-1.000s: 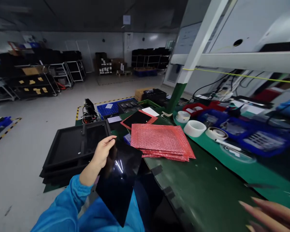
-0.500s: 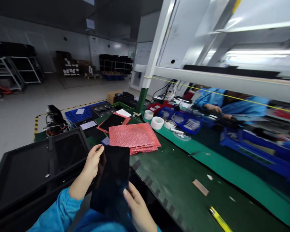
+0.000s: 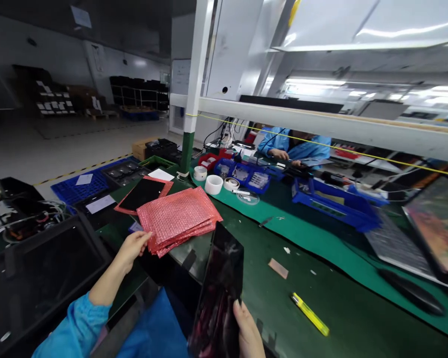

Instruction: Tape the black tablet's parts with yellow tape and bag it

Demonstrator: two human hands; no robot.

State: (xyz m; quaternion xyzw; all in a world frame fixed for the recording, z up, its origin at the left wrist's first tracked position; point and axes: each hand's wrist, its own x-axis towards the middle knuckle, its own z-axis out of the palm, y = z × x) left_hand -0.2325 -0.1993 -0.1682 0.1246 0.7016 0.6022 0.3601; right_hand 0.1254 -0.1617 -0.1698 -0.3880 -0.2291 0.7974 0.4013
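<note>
My right hand (image 3: 247,329) grips a thin, glossy black screen panel (image 3: 224,278) by its right edge, with the thumb on its face. The panel is tilted and shows dim reflections. At the left corner of a stack of pink bubble-wrap bags (image 3: 177,214), my left hand (image 3: 134,247) is closed, thumb and fingers pinching the edge of a bag. How many layers are in the pinch I cannot tell. Behind the stack, another black panel (image 3: 142,193) lies on a pink bag.
Black trays (image 3: 56,268) stand at the left. Tape rolls (image 3: 213,185) and blue bins (image 3: 259,181) line the back. A yellow cutter (image 3: 309,314) lies at the right, near a laptop (image 3: 395,243). A co-worker's hands (image 3: 280,153) show beyond the bench.
My left hand has let go of the black panel and moved to the pink bags' corner. The panel has gone right with my right hand. The view has turned right.
</note>
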